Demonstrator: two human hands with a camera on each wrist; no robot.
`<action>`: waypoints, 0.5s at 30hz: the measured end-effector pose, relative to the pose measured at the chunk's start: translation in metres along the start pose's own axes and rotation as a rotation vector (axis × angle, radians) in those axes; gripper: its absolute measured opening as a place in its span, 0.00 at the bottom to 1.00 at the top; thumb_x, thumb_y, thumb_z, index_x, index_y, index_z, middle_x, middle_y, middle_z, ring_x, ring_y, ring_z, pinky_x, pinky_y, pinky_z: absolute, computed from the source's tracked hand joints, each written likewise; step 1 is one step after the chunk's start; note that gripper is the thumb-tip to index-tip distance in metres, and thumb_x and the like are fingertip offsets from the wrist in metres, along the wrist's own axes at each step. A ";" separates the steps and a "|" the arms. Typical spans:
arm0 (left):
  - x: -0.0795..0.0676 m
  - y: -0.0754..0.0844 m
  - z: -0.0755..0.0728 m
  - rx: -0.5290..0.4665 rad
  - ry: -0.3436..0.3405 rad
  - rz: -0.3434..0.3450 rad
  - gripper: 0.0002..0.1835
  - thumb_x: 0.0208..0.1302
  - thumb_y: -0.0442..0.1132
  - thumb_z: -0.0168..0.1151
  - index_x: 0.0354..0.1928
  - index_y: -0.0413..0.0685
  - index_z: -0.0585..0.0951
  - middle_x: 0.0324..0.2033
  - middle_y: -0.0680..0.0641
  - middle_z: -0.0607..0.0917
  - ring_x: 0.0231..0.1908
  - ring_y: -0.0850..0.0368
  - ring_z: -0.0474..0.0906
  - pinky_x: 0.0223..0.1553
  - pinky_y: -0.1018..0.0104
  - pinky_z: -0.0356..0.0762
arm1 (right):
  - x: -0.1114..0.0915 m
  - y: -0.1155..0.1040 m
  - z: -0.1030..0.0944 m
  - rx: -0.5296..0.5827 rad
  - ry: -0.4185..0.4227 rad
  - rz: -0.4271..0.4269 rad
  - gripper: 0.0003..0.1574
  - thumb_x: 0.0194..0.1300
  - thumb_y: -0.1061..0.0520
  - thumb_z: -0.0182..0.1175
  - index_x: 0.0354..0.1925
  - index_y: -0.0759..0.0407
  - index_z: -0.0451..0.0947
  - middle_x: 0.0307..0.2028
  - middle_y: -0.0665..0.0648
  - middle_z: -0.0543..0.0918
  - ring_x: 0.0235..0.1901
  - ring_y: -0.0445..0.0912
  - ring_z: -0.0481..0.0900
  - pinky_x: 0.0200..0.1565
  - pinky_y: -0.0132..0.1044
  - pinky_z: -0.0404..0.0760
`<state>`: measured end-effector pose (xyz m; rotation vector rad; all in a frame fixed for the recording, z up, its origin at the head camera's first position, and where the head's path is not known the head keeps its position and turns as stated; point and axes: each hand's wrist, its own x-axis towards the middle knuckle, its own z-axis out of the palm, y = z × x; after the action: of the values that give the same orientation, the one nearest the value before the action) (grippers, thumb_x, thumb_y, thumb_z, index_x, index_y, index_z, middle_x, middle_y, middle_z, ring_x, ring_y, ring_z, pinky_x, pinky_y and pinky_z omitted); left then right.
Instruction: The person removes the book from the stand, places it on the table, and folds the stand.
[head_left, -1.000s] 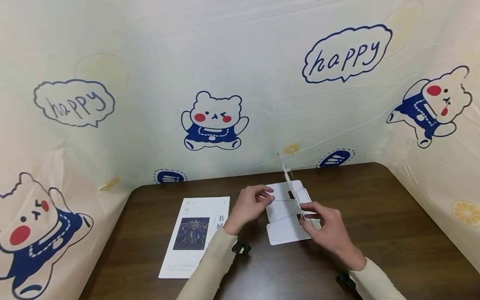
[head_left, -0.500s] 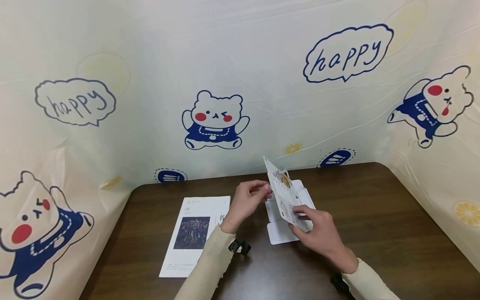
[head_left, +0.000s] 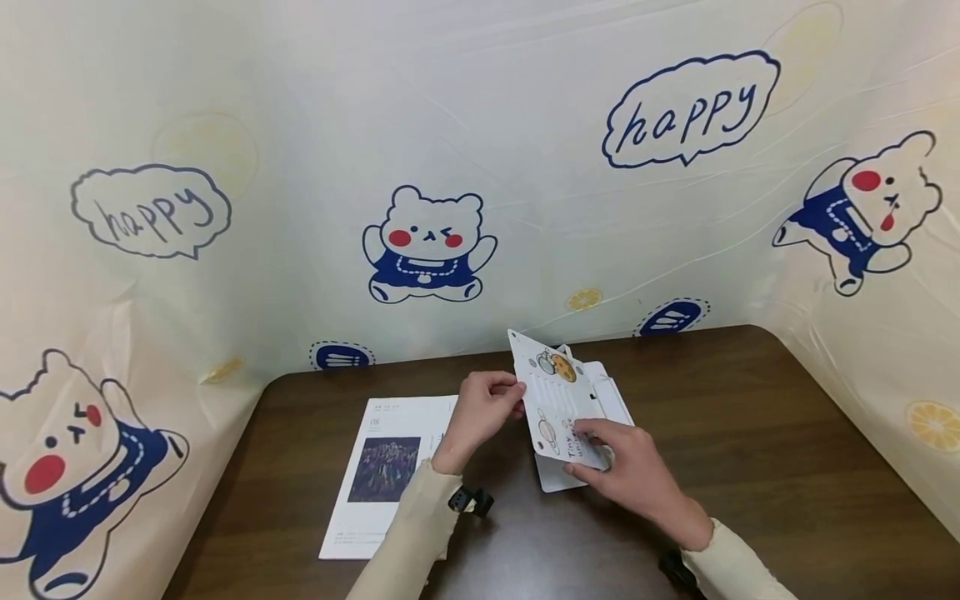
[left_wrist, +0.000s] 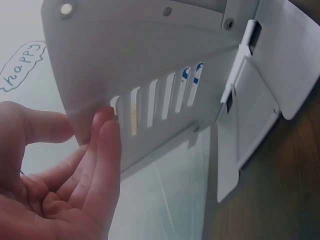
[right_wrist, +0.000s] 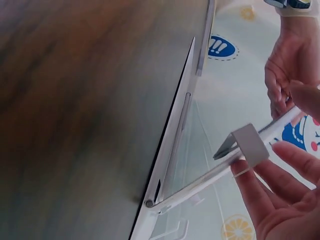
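A white folding book stand with cartoon planets printed on its slotted panel (head_left: 557,404) stands part unfolded. Its panel tilts up from the base plate (head_left: 562,477), which lies on the table. Thumb and fingers of my left hand (head_left: 480,421) pinch the panel's left edge; the left wrist view shows the panel's plain back (left_wrist: 145,45) and hinge (left_wrist: 237,65). My right hand (head_left: 637,467) grips the panel's near right corner, its fingers across the printed face. In the right wrist view, a small bent metal clip (right_wrist: 252,145) juts from the panel edge by my right fingers (right_wrist: 255,197).
A white magazine (head_left: 352,525) with a dark picture lies on the brown table (head_left: 750,417), left of the stand, partly under the left sleeve (head_left: 412,525). Behind the table hangs a pale curtain (head_left: 300,167) with printed bears.
The panel has swung from nearly edge-on to leaning left, showing its printed face. My left hand has come onto its left edge, and my right hand has shifted slightly left with it.
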<state>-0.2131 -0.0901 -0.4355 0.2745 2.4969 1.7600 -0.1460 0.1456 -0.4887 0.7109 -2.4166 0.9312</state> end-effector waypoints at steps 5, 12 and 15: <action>-0.003 -0.008 -0.007 0.034 -0.017 -0.040 0.13 0.73 0.36 0.63 0.49 0.34 0.87 0.34 0.40 0.92 0.27 0.60 0.86 0.35 0.62 0.90 | -0.001 0.004 0.000 0.031 -0.063 -0.001 0.30 0.45 0.57 0.85 0.48 0.58 0.87 0.47 0.55 0.91 0.40 0.44 0.87 0.41 0.38 0.88; -0.006 -0.018 -0.016 0.064 -0.035 -0.115 0.14 0.72 0.35 0.63 0.50 0.30 0.85 0.32 0.39 0.91 0.24 0.62 0.84 0.33 0.66 0.89 | -0.001 0.008 -0.002 0.051 -0.194 0.034 0.29 0.49 0.57 0.83 0.51 0.58 0.87 0.52 0.57 0.91 0.48 0.47 0.88 0.49 0.41 0.88; -0.008 -0.023 -0.019 0.065 -0.043 -0.138 0.14 0.72 0.34 0.62 0.50 0.29 0.85 0.32 0.39 0.91 0.24 0.63 0.84 0.32 0.67 0.89 | -0.001 0.010 -0.003 0.049 -0.250 0.047 0.29 0.51 0.55 0.82 0.52 0.59 0.87 0.53 0.57 0.90 0.51 0.50 0.88 0.52 0.44 0.88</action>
<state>-0.2109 -0.1166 -0.4515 0.1382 2.4812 1.6061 -0.1501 0.1544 -0.4921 0.8360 -2.6450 0.9731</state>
